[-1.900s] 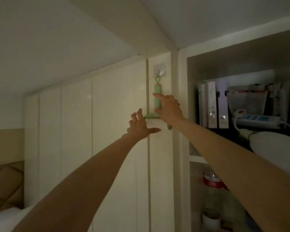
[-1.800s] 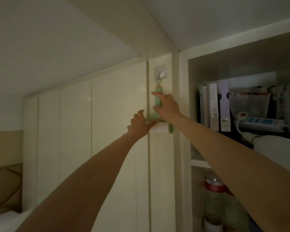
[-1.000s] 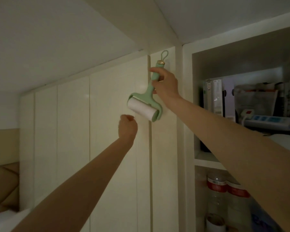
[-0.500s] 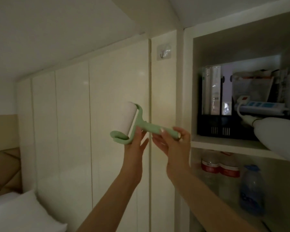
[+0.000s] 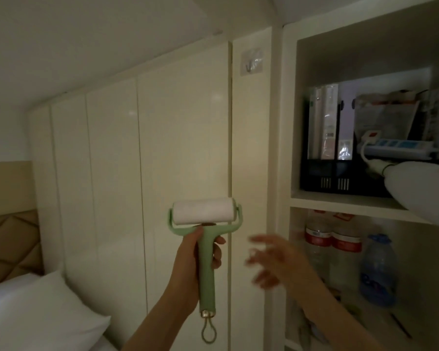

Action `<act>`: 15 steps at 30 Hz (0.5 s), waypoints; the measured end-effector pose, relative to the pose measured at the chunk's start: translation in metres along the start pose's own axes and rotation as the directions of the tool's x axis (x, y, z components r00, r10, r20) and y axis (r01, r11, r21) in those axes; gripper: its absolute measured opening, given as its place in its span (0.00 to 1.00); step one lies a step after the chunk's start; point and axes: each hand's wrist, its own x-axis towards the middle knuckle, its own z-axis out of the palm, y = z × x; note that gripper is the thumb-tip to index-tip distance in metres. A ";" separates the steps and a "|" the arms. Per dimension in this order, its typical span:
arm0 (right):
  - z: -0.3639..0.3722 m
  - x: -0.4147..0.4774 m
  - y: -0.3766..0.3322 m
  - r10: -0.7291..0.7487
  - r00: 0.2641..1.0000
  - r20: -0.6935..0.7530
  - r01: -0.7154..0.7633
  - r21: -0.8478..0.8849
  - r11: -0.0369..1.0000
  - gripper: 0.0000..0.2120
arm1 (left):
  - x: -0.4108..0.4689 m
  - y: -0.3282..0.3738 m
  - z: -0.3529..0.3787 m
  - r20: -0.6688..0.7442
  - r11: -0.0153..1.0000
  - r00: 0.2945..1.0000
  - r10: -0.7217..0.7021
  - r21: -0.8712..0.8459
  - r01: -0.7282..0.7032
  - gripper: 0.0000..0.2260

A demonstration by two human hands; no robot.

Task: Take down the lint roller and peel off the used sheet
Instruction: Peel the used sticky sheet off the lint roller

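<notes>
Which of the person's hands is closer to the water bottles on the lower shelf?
Right. The right hand hovers open just beside the water bottles; the left hand holds the lint roller farther away.

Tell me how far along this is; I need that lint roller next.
Done: the mint-green plastic lint roller is off the clear adhesive wall hook, which is bare. In hand: the left hand grips its handle, roll up; the blurred right hand is open beside it, touching nothing. Left: peeling the white sheet, still fully wrapped.

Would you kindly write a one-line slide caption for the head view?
Left hand holds the green lint roller upright, off its wall hook; blurred right hand hovers open beside it.
</notes>
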 end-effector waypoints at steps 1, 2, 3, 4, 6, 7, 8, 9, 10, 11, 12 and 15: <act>0.000 0.005 -0.002 -0.074 0.994 -0.074 0.079 0.055 0.995 0.19 | -0.005 0.000 0.002 0.027 0.999 1.000 0.000 0.041 -0.001 0.14; 0.001 0.009 -0.005 -0.137 0.986 -0.098 0.147 0.101 0.984 0.24 | -0.010 0.000 0.004 0.050 0.997 0.999 0.005 0.080 -0.009 0.14; 0.001 0.011 -0.008 -0.187 0.977 -0.099 0.200 0.140 0.970 0.27 | -0.014 -0.001 0.007 0.067 0.993 0.998 0.009 0.118 -0.017 0.14; 0.002 0.013 -0.012 -0.219 0.971 -0.091 0.231 0.156 0.960 0.29 | -0.018 -0.002 0.008 0.077 0.988 0.997 0.012 0.155 -0.024 0.15; 0.004 0.012 -0.016 -0.282 0.957 -0.069 0.288 0.126 0.949 0.28 | -0.023 -0.002 0.011 0.079 0.979 0.997 0.013 0.203 -0.029 0.16; 0.004 0.010 -0.017 -0.312 0.948 -0.059 0.317 0.114 0.942 0.26 | -0.025 -0.002 0.012 0.073 0.976 0.997 0.015 0.216 -0.031 0.17; 0.005 0.009 -0.017 -0.337 0.940 -0.054 0.341 0.119 0.932 0.24 | -0.028 -0.002 0.012 0.069 0.974 0.997 0.019 0.226 -0.034 0.17; 0.005 0.008 -0.016 -0.357 0.932 -0.056 0.362 0.133 0.923 0.21 | -0.030 -0.001 0.012 0.069 0.971 0.997 0.024 0.236 -0.039 0.17; 0.006 0.007 -0.016 -0.372 0.926 -0.066 0.378 0.140 0.915 0.18 | -0.032 0.000 0.013 0.074 0.970 0.997 0.026 0.240 -0.043 0.17; 0.007 0.006 -0.016 -0.375 0.923 -0.087 0.384 0.143 0.912 0.14 | -0.035 0.001 0.014 0.078 0.971 0.997 0.025 0.237 -0.043 0.17; 0.009 0.006 -0.016 -0.364 0.924 -0.117 0.379 0.149 0.913 0.11 | -0.036 0.002 0.014 0.077 0.973 0.997 0.021 0.226 -0.038 0.17; 0.012 0.006 -0.018 -0.308 0.941 -0.142 0.330 0.180 0.926 0.07 | -0.041 0.004 0.016 0.034 0.983 0.999 0.016 0.181 -0.022 0.16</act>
